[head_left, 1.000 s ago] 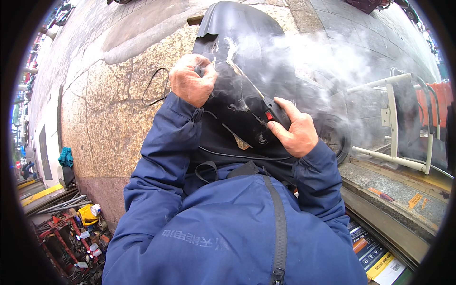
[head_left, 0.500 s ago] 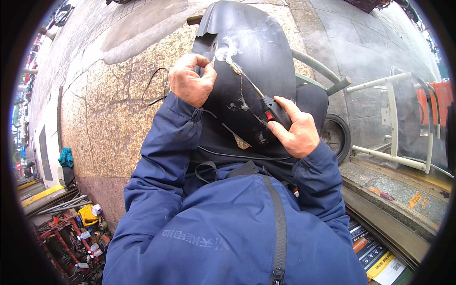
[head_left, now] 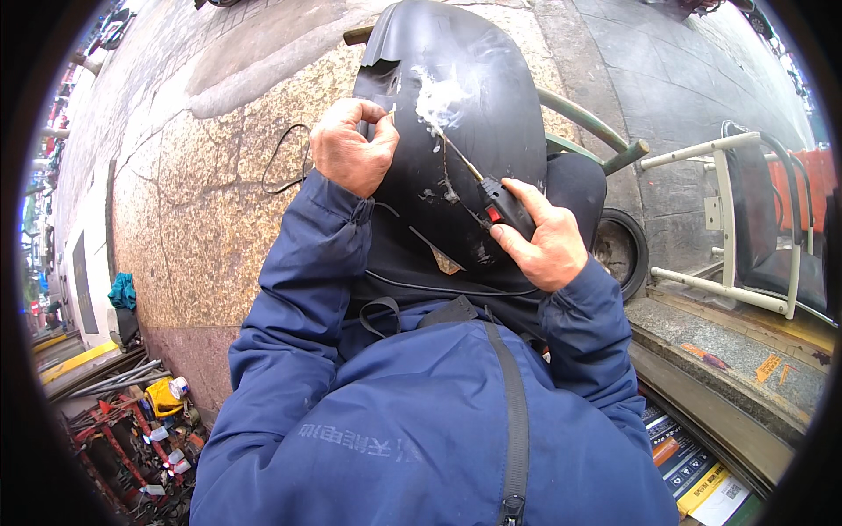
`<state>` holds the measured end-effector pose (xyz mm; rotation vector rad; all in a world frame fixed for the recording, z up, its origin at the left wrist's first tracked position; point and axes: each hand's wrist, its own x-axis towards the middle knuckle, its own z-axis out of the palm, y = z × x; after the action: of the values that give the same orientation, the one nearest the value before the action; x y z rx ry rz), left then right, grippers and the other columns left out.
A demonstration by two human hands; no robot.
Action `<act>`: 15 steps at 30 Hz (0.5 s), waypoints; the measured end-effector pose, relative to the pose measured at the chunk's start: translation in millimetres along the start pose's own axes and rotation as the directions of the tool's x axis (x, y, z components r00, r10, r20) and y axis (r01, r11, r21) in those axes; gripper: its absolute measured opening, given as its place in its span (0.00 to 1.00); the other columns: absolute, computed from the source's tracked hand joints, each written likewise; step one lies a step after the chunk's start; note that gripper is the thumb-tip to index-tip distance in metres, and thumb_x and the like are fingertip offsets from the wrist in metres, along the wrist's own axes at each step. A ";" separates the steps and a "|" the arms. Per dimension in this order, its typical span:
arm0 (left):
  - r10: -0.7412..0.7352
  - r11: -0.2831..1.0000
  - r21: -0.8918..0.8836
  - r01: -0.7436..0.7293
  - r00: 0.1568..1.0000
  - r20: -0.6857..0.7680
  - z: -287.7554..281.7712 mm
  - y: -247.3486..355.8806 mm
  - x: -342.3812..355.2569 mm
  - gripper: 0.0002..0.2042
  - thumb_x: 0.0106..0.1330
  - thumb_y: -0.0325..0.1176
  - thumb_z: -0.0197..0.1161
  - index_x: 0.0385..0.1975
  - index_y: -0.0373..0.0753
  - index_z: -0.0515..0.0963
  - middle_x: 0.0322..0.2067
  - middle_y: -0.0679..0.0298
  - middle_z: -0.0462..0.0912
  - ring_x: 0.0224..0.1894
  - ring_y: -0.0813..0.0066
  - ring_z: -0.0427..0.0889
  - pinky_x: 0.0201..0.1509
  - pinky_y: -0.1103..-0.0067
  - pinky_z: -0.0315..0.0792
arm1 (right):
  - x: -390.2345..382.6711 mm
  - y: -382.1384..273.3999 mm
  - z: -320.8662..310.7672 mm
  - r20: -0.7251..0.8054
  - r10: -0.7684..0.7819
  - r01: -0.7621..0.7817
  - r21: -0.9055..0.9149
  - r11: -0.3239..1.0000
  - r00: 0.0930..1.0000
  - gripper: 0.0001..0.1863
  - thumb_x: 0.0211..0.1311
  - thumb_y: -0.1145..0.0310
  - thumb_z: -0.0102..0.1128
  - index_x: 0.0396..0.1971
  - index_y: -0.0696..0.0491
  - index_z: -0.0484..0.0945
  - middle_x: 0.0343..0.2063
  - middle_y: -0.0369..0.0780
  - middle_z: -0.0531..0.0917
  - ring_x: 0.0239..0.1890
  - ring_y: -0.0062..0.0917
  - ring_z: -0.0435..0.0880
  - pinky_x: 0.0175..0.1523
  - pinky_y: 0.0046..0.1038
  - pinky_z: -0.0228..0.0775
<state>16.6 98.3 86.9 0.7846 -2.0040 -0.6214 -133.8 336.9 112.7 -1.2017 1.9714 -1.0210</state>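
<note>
Across my lap lies a curved black plastic panel [head_left: 491,96], scuffed, with a broken notch on its left edge. My right hand [head_left: 548,241] is closed around the black handle of a soldering iron [head_left: 507,209] with a red switch. Its thin metal rod slants up and left, ending at a whitish, melted-looking patch [head_left: 441,101] on the panel. A scraped line runs down from there. My left hand [head_left: 355,147] is beside the notch, thumb and forefinger pinched on a tiny pale piece too small to name.
A thin black cord [head_left: 285,158] loops on the stone paving at left. To the right are a metal-framed chair [head_left: 728,228], a small tyre [head_left: 621,254] and a curved tube frame [head_left: 588,123]. Red metal parts and tools [head_left: 123,447] crowd the lower left.
The iron's tip has shifted slightly down, and its handle has moved a little left. The whitish patch shows more fully, with haze about it. My left hand is nearly still.
</note>
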 end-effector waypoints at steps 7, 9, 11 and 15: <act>-0.026 1.000 0.016 0.026 1.000 0.013 -1.6 4.9 -0.5 0.02 0.55 0.25 0.69 0.27 0.36 0.84 0.27 0.54 0.86 0.29 0.61 0.86 0.37 0.71 0.79 | 0.7 0.0 -0.7 -0.006 0.000 0.000 0.019 1.000 1.000 0.28 0.61 0.74 0.70 0.62 0.58 0.73 0.41 0.49 0.87 0.44 0.29 0.88 0.54 0.28 0.76; -0.026 0.999 0.019 0.026 1.000 0.013 -1.7 4.2 -0.6 0.02 0.55 0.25 0.69 0.27 0.36 0.84 0.27 0.54 0.86 0.29 0.61 0.86 0.37 0.71 0.79 | 0.8 -0.4 -0.4 0.006 0.016 -0.016 0.026 1.000 1.000 0.28 0.61 0.74 0.70 0.62 0.58 0.73 0.42 0.49 0.87 0.44 0.28 0.88 0.54 0.28 0.76; -0.024 1.000 0.014 0.024 1.000 0.014 -1.5 2.5 -0.4 0.02 0.55 0.25 0.69 0.27 0.36 0.84 0.27 0.54 0.86 0.29 0.62 0.86 0.37 0.71 0.79 | 1.6 -0.4 0.0 0.015 0.020 -0.021 0.030 0.999 1.000 0.29 0.60 0.74 0.70 0.62 0.58 0.73 0.42 0.49 0.87 0.44 0.28 0.88 0.54 0.28 0.76; -0.058 0.998 -0.006 0.058 0.998 0.031 -1.1 0.7 -0.8 0.03 0.56 0.26 0.69 0.28 0.36 0.84 0.27 0.53 0.86 0.29 0.62 0.86 0.36 0.71 0.79 | 1.4 0.1 -0.4 -0.007 -0.008 0.008 0.011 1.000 1.000 0.29 0.60 0.75 0.70 0.62 0.58 0.73 0.43 0.49 0.87 0.45 0.27 0.87 0.54 0.28 0.76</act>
<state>17.7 99.1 87.5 0.8357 -2.0117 -0.6773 -134.7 335.7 112.7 -1.2030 1.9653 -1.0399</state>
